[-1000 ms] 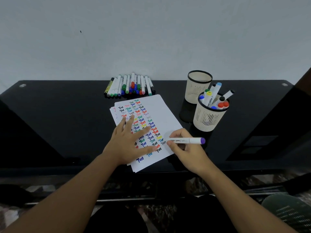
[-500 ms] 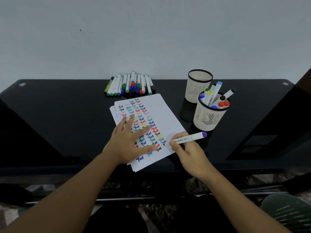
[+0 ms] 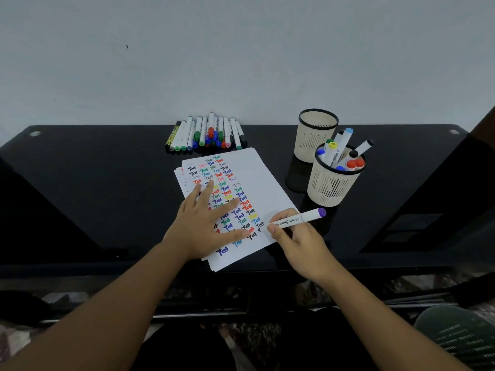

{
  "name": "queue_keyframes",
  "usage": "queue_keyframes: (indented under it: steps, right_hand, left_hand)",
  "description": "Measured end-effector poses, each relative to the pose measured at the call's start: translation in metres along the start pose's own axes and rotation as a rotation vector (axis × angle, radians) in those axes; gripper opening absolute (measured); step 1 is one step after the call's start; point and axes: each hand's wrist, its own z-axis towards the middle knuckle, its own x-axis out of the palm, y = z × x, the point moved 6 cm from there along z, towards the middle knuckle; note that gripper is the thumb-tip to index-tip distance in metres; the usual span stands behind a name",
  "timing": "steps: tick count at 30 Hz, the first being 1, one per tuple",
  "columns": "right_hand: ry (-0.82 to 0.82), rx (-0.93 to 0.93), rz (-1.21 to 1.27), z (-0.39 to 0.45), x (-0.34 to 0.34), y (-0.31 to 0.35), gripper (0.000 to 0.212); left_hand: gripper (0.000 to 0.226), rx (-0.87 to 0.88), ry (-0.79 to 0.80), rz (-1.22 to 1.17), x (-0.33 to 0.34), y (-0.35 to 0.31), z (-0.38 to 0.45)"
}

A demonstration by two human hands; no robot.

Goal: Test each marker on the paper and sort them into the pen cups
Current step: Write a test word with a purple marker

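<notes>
2 hands meet near paper [image 3: 263,180] edge: right hand [image 3: 300,238] pinches marker [image 3: 300,218].

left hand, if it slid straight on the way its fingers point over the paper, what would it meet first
The left hand lies flat on the paper, fingers pointing away toward the wall. Straight on, it would probably first reach the row of markers past the sheet's far edge.

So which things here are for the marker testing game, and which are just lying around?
For the job:
- purple-capped marker in the right hand
- paper, pressed by the left hand
- pile of markers
- near pen cup with markers, and far pen cup

Just there:
- black table
- wall
</notes>
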Motion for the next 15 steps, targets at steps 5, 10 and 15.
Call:
queue_keyframes:
  steps: [5, 10, 15]
  right_hand:
    - [-0.014, 0.022, -0.007, -0.0003, -0.0021, -0.0003, 0.003]
    - [0.006, 0.017, -0.005, -0.0008, -0.0032, 0.004, 0.004]
    - [-0.009, 0.056, 0.086, -0.0022, -0.0056, 0.0013, 0.007]
  left_hand:
    - [0.092, 0.0, 0.0, 0.0, 0.0001, 0.0001, 0.0011]
    - [0.092, 0.001, -0.001, 0.0, 0.0003, 0.0006, 0.0011]
    - [0.092, 0.004, -0.001, -0.003, 0.0005, 0.0009, 0.0006]
